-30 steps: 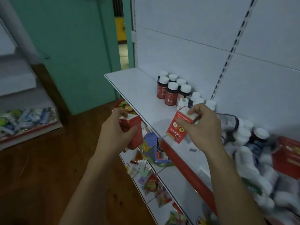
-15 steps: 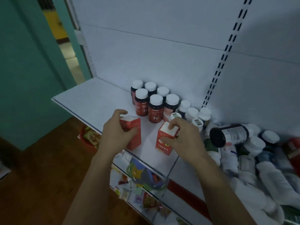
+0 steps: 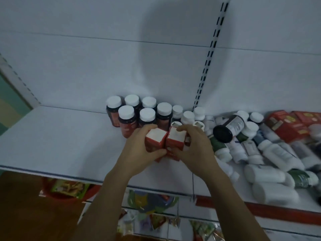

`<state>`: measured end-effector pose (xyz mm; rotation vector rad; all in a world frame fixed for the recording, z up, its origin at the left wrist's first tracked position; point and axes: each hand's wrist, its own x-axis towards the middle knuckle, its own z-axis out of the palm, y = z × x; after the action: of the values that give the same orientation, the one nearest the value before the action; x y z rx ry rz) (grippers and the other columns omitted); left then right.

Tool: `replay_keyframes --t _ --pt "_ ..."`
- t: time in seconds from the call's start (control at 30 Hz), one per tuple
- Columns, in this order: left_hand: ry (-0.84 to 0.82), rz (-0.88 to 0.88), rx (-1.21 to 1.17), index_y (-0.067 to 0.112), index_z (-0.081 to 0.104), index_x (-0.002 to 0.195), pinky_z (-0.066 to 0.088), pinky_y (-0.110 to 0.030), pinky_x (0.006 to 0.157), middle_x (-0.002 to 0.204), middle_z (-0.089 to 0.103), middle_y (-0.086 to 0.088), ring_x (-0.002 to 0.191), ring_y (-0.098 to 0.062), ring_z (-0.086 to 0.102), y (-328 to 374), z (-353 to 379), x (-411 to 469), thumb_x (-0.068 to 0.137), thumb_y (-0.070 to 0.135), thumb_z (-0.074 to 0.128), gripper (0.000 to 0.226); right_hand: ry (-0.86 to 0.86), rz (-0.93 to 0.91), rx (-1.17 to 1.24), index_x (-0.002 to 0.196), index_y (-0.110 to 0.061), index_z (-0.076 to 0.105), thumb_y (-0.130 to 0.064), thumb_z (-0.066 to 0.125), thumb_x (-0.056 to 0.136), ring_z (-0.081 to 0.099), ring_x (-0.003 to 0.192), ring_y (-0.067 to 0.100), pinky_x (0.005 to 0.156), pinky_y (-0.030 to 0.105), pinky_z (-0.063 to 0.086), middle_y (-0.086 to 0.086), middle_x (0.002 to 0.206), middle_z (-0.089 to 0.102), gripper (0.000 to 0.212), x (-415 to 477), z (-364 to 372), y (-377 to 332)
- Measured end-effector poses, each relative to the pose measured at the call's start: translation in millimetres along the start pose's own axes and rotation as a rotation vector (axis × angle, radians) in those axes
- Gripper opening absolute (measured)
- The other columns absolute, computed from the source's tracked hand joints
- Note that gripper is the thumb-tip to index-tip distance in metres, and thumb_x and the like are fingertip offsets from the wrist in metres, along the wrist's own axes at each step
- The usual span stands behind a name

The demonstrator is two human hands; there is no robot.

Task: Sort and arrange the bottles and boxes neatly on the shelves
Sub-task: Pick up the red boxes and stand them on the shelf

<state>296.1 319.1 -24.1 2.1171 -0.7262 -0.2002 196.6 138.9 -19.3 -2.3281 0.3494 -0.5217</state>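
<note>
I see the two red boxes standing upright side by side on the white shelf (image 3: 60, 136), long axes vertical and white top flaps facing up toward the camera. The left box (image 3: 155, 138) and the right box (image 3: 175, 139) touch along their inner edges. My view has the left hand (image 3: 137, 153) curled round the left box, thumb across its lower front. The right hand (image 3: 196, 150) grips the right box, fingers over its top rear edge and thumb low on the front. Just behind them stands a tidy cluster of dark bottles (image 3: 128, 117) with white caps, upright against the back panel. To the right, small white bottles (image 3: 188, 117) stand, then a jumble of white bottles (image 3: 278, 153) lies toppled; one dark bottle (image 3: 227, 127) lies with its base toward me. Further right are more red cartons (image 3: 286, 127).
</note>
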Motion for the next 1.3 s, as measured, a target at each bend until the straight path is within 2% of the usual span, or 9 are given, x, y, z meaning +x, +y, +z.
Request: replay_keyframes --t 0.07,0.2,0.33,0.57,0.7,0.93,1.1,1.2,1.3 --pt "-0.077 0.030 0.019 0.037 0.044 0.143 0.053 -0.043 0.099 0.136 0.054 0.007 0.122 -0.013 0.054 1.9 -9.9 -0.7 0.073 0.040 0.088 0.083 0.017 0.005 -0.002 0.125 -0.024 0.061 -0.027 0.088 0.074 0.050 0.106 0.008 0.088 0.017 0.045 -0.003 0.125 0.052 0.058 -5.6 -9.2 -4.8" --pt "-0.028 0.116 0.154 0.040 0.046 0.139 0.050 -0.035 0.097 0.137 0.050 0.011 0.118 -0.007 0.054 16.6 -28.6 8.1 0.081 0.045 0.075 0.065 0.109 -0.011 -0.072 0.119 -0.022 0.063 -0.018 0.082 0.079 0.046 0.108 0.002 0.091 0.001 0.032 -0.003 0.125 0.052 0.044 -15.5 -43.3 -5.7" --pt "0.007 0.225 0.187 0.035 0.055 0.131 0.041 -0.031 0.090 0.127 0.054 0.009 0.110 -0.008 0.052 58.1 -27.8 29.7 0.082 0.047 0.067 0.051 0.192 0.021 -0.148 0.115 -0.019 0.065 -0.015 0.080 0.082 0.053 0.103 0.010 0.086 0.007 0.038 0.000 0.118 0.055 0.037 -28.9 -92.3 6.3" --pt "-0.086 0.377 0.170 0.031 0.060 0.125 0.038 -0.027 0.092 0.123 0.053 0.009 0.112 -0.010 0.051 120.3 44.8 52.3 0.088 0.032 0.071 0.039 0.344 0.201 -0.236 0.113 -0.025 0.065 -0.025 0.075 0.088 0.049 0.097 0.006 0.077 0.004 0.036 -0.002 0.115 0.057 0.026 -63.5 -172.1 73.0" --pt "-0.153 0.414 0.179 0.030 0.060 0.124 0.044 -0.035 0.099 0.122 0.053 0.009 0.115 -0.013 0.051 157.2 106.8 59.2 0.087 0.032 0.073 0.039 0.402 0.218 -0.236 0.104 -0.023 0.066 -0.018 0.076 0.086 0.049 0.091 0.004 0.075 0.007 0.037 -0.010 0.101 0.056 0.022 -73.8 -211.0 117.1" --pt "-0.238 0.425 0.219 0.028 0.055 0.132 0.047 -0.042 0.102 0.131 0.050 0.005 0.121 -0.017 0.052 231.8 215.2 87.0 0.090 0.035 0.070 0.045 0.361 0.265 -0.246 0.110 -0.026 0.066 -0.024 0.073 0.089 0.052 0.098 0.008 0.075 0.010 0.037 -0.004 0.117 0.054 0.022 -63.6 -283.1 194.2" --pt "-0.336 0.333 0.414 0.036 0.032 0.149 0.043 -0.051 0.106 0.146 0.035 0.003 0.134 -0.023 0.044 251.6 268.9 123.3 0.084 0.062 0.066 0.079 0.274 0.226 -0.336 0.119 -0.015 0.062 -0.021 0.070 0.088 0.054 0.101 0.020 0.076 0.025 0.038 0.003 0.116 0.058 0.032 -20.8 -320.2 231.0" --pt "-0.304 0.262 0.414 0.041 0.035 0.140 0.043 -0.052 0.104 0.140 0.039 0.001 0.128 -0.025 0.049 261.5 292.9 136.2 0.069 0.078 0.064 0.086 0.176 0.170 -0.426 0.128 -0.014 0.059 -0.014 0.063 0.090 0.054 0.112 0.028 0.089 0.037 0.046 0.008 0.126 0.055 0.038 12.5 -331.0 241.5" --pt "-0.250 0.223 0.478 0.039 0.039 0.122 0.042 -0.050 0.098 0.122 0.048 0.001 0.113 -0.025 0.054 268.4 307.7 141.1 0.062 0.078 0.071 0.079 0.025 0.175 -0.555 0.135 -0.023 0.051 -0.017 0.055 0.091 0.047 0.122 0.032 0.096 0.051 0.039 0.006 0.135 0.048 0.044 32.9 -325.9 249.4"
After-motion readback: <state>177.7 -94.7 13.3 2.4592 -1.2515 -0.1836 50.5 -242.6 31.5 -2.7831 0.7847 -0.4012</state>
